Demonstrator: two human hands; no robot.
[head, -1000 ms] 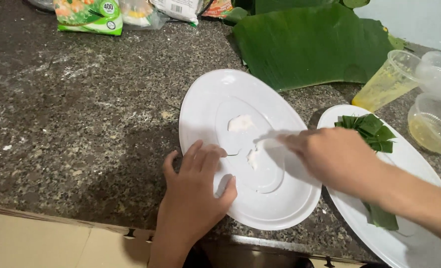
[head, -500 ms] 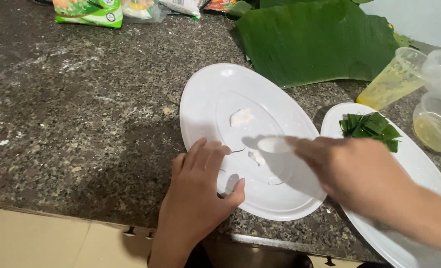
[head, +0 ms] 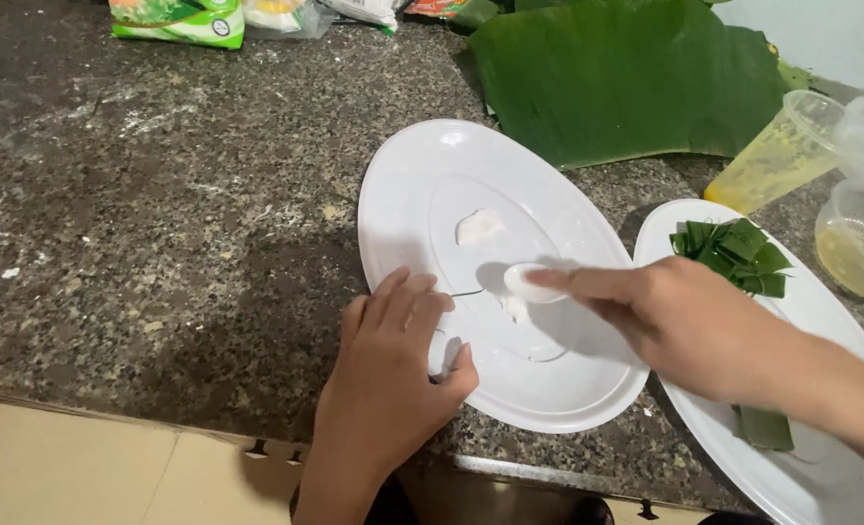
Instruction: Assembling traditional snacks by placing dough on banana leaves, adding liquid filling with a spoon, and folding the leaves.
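Banana leaf [head: 636, 78], plastic cups [head: 782, 151] (yellowish liquid), snack packets [head: 174, 17].

White oval plate [head: 549, 389] flat on dark granite counter, near front edge. 2 white dough lumps on it: 1 [head: 479, 227] at centre, 1 [head: 532, 284] flattened, pinched at fingertip.

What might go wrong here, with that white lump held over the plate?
1. The right hand pinches the small white lump only at its fingertips; it looks soft and may slip or smear onto the white oval plate.
2. The left hand rests on the plate's near rim, which lies close to the counter edge; a push might tip or slide it.
3. The right forearm hangs over the second plate and might brush its folded green leaves.
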